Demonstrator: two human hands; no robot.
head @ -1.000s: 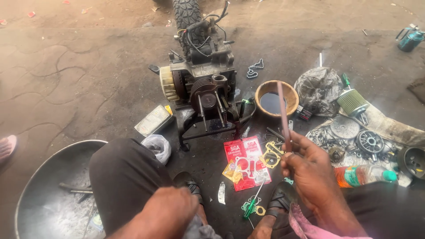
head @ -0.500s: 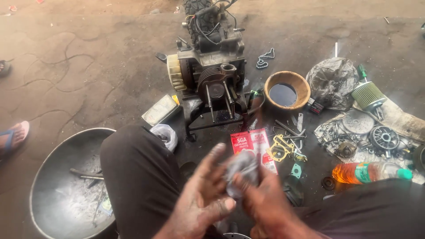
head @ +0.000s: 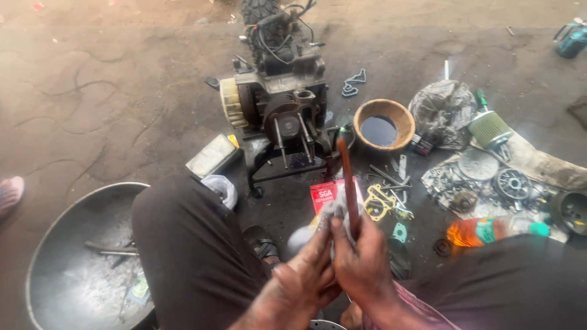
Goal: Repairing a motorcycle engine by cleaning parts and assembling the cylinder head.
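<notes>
**Greasy rod in a two-handed grip, with loose parts crowding the ground**

Head view: the person is sitting low on the oily ground, knees spread, and both hands are meeting in front of the lap. The right hand [head: 361, 263] is closing around the lower end of a long reddish-brown rod [head: 348, 183], which is pointing up and away toward the engine block [head: 278, 110]. The left hand [head: 299, 284] is pressing in against the right one, fingers curled narrow around a pale rag [head: 327, 214] at the rod's base; how firmly it is gripping, I cannot tell.

Risks, as I judge them: the hands and rod are looking oily, so the rod could be slipping through the grip and dropping onto the red packet [head: 324, 194] and yellow gaskets [head: 380, 201] lying just beyond. Its far tip is sitting close to the engine's protruding studs [head: 282, 135], so a careless swing could be knocking them. The bowl of dark oil [head: 384, 125] is standing near the rod's right side and could be tipped. Small parts are lying scattered near the lower right edge of the ground, easy to kick. A large metal pan [head: 67, 256] is sitting beside the left knee.
</notes>
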